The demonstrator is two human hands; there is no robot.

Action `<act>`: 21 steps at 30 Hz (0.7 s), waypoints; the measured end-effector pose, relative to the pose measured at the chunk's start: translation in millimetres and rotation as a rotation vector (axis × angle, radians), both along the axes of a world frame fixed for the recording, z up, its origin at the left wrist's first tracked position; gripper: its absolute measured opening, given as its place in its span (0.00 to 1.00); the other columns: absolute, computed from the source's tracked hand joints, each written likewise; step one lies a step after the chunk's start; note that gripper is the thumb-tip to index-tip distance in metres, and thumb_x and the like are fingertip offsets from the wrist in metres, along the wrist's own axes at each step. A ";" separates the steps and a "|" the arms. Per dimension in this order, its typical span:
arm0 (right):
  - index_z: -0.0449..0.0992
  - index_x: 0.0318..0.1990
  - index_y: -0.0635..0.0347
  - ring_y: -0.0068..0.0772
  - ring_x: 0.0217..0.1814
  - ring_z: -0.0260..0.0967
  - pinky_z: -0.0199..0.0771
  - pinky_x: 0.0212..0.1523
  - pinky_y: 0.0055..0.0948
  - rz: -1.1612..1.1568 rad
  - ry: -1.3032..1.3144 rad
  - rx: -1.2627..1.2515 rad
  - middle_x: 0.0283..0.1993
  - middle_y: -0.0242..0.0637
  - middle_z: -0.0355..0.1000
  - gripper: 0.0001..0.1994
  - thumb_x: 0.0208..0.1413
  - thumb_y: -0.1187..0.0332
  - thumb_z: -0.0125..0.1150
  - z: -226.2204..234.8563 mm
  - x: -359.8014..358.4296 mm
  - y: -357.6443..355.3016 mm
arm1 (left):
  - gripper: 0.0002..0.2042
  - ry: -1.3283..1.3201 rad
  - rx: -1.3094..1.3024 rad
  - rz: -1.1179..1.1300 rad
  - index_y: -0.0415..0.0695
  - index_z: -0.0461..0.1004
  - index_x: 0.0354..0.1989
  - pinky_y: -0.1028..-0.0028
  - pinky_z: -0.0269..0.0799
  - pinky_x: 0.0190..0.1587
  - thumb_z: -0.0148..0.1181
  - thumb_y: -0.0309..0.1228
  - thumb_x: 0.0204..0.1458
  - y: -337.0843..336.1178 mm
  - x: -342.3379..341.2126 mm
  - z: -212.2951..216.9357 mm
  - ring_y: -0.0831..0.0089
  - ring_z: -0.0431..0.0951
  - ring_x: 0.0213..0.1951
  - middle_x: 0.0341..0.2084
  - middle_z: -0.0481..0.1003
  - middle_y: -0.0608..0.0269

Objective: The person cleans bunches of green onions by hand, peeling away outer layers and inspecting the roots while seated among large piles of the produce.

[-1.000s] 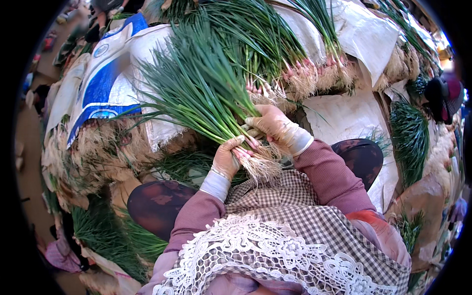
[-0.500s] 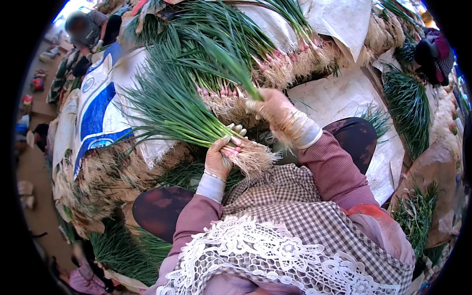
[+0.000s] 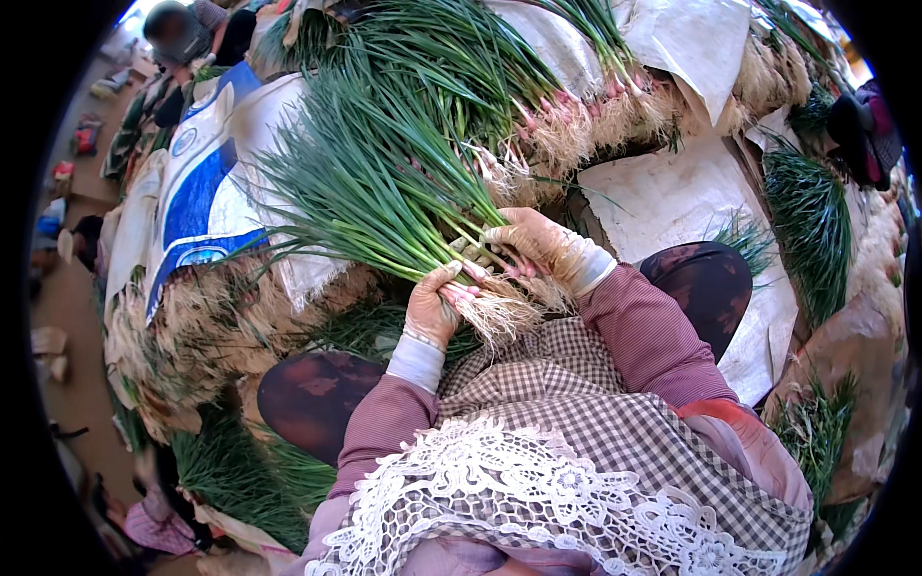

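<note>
Head: scallions point(image 3: 399, 206) between the fingers point(image 3: 441, 277)

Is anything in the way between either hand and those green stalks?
Nothing visible is in the way: the left hand's grip closes on one bunch near its pink bulbs; the right hand's grip holds more stalks beside it.

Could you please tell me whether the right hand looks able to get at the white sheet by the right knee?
Probably yes: the white sheet, partly hidden by the right knee, lies near the right hand with nothing visible between, though that hand holds stalks.
</note>
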State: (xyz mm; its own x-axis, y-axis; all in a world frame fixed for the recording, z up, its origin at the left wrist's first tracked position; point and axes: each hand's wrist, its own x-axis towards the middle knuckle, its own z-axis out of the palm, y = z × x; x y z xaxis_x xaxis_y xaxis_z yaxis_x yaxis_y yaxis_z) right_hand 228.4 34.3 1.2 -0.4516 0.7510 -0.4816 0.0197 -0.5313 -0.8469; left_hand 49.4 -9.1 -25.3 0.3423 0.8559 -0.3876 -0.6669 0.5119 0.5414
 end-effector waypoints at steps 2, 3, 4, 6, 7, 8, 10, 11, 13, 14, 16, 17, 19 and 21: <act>0.65 0.39 0.63 0.16 0.04 0.53 0.51 0.03 0.14 -0.029 -0.038 0.021 0.11 0.30 0.61 0.13 0.49 0.65 0.51 2.3 -1.5 -1.7 | 0.08 0.006 -0.010 0.012 0.30 0.67 0.29 0.76 0.73 0.26 0.46 0.24 0.42 -1.5 -1.7 0.7 0.69 0.72 0.20 0.24 0.71 0.47; 0.65 0.39 0.63 0.16 0.04 0.53 0.51 0.02 0.14 -0.043 -0.055 0.032 0.11 0.29 0.61 0.13 0.49 0.65 0.51 7.9 -3.7 -3.0 | 0.09 0.011 -0.014 0.018 0.30 0.67 0.29 0.76 0.72 0.26 0.46 0.23 0.42 -2.4 -2.9 3.1 0.69 0.72 0.20 0.24 0.71 0.47; 0.66 0.39 0.62 0.16 0.04 0.52 0.50 0.02 0.14 -0.054 -0.058 0.008 0.11 0.29 0.61 0.13 0.47 0.65 0.53 13.2 -7.5 -4.3 | 0.09 0.017 -0.019 0.021 0.30 0.67 0.29 0.76 0.72 0.26 0.46 0.23 0.42 -2.9 -4.2 4.1 0.68 0.72 0.20 0.24 0.71 0.47; 0.66 0.41 0.62 0.16 0.04 0.52 0.50 0.02 0.15 0.003 -0.042 0.019 0.12 0.30 0.62 0.14 0.46 0.67 0.54 15.2 -6.7 -7.8 | 0.09 0.036 -0.016 0.027 0.31 0.67 0.30 0.75 0.72 0.27 0.46 0.24 0.42 -1.2 -4.7 -1.8 0.67 0.72 0.20 0.25 0.71 0.49; 0.66 0.42 0.62 0.16 0.04 0.52 0.50 0.02 0.15 0.023 -0.033 0.025 0.13 0.30 0.62 0.15 0.46 0.68 0.55 16.5 -5.5 -10.6 | 0.09 0.047 -0.014 0.022 0.31 0.67 0.31 0.75 0.71 0.27 0.46 0.24 0.42 0.0 -5.1 -5.1 0.67 0.72 0.21 0.25 0.71 0.49; 0.68 0.42 0.59 0.16 0.04 0.52 0.51 0.03 0.17 -0.029 -0.036 0.060 0.16 0.32 0.65 0.15 0.44 0.71 0.55 8.2 -0.8 -12.5 | 0.10 0.077 -0.084 0.068 0.33 0.67 0.32 0.73 0.70 0.31 0.45 0.25 0.43 2.2 2.2 -6.7 0.66 0.72 0.24 0.26 0.71 0.52; 0.72 0.38 0.56 0.24 0.15 0.64 0.63 0.15 0.25 -0.067 -0.338 0.332 0.24 0.33 0.70 0.12 0.42 0.71 0.55 20.4 -5.4 -13.8 | 0.09 0.055 -0.066 0.071 0.32 0.66 0.33 0.70 0.67 0.39 0.46 0.22 0.43 4.4 6.2 -4.7 0.66 0.70 0.33 0.28 0.69 0.54; 0.71 0.36 0.57 0.36 0.24 0.68 0.66 0.25 0.32 -0.068 -0.504 0.760 0.26 0.41 0.70 0.12 0.40 0.70 0.54 8.5 0.0 -7.6 | 0.09 0.142 0.089 -0.054 0.32 0.65 0.34 0.70 0.67 0.40 0.44 0.22 0.44 5.7 2.7 -2.7 0.66 0.70 0.33 0.29 0.69 0.55; 0.68 0.30 0.60 0.49 0.32 0.65 0.65 0.32 0.38 -0.118 -0.709 0.917 0.25 0.48 0.66 0.08 0.40 0.68 0.50 55.9 5.1 -16.7 | 0.10 0.276 0.162 0.092 0.37 0.64 0.37 0.66 0.66 0.41 0.47 0.22 0.43 -5.0 9.0 4.4 0.66 0.69 0.33 0.27 0.69 0.56; 0.67 0.30 0.60 0.48 0.32 0.65 0.64 0.33 0.38 -0.109 -0.718 0.936 0.26 0.48 0.66 0.09 0.40 0.68 0.50 89.6 19.0 -21.9 | 0.11 0.028 -0.031 0.126 0.39 0.63 0.37 0.62 0.63 0.44 0.48 0.24 0.43 2.4 3.2 1.8 0.65 0.69 0.32 0.27 0.69 0.57; 0.67 0.31 0.61 0.46 0.29 0.65 0.65 0.30 0.36 -0.301 -0.717 1.070 0.25 0.47 0.65 0.08 0.43 0.68 0.49 122.3 58.9 -32.3 | 0.08 -0.006 0.006 0.033 0.41 0.65 0.34 0.60 0.61 0.46 0.47 0.26 0.45 10.5 -5.5 -11.2 0.65 0.68 0.32 0.26 0.69 0.60; 0.68 0.31 0.61 0.39 0.24 0.63 0.64 0.27 0.32 -0.312 -0.737 0.961 0.23 0.43 0.64 0.07 0.47 0.68 0.46 140.5 86.2 -42.0 | 0.07 -0.041 0.037 0.011 0.41 0.66 0.33 0.61 0.61 0.46 0.48 0.27 0.46 12.6 -6.5 -16.6 0.67 0.68 0.31 0.24 0.68 0.61; 0.69 0.33 0.62 0.20 0.20 0.56 0.60 0.22 0.18 -0.554 -0.683 1.039 0.21 0.28 0.59 0.11 0.50 0.64 0.48 138.8 134.8 -68.8 | 0.07 -0.031 0.039 0.012 0.41 0.66 0.33 0.62 0.61 0.46 0.48 0.29 0.47 11.7 -10.2 -21.5 0.68 0.67 0.30 0.23 0.67 0.62; 0.68 0.34 0.62 0.13 0.17 0.53 0.55 0.16 0.14 -0.882 -0.496 0.867 0.18 0.24 0.57 0.12 0.49 0.61 0.51 143.6 169.0 -104.7 | 0.07 -0.016 0.037 0.016 0.41 0.66 0.33 0.63 0.62 0.46 0.48 0.29 0.47 10.3 -7.0 -17.0 0.70 0.66 0.30 0.23 0.66 0.63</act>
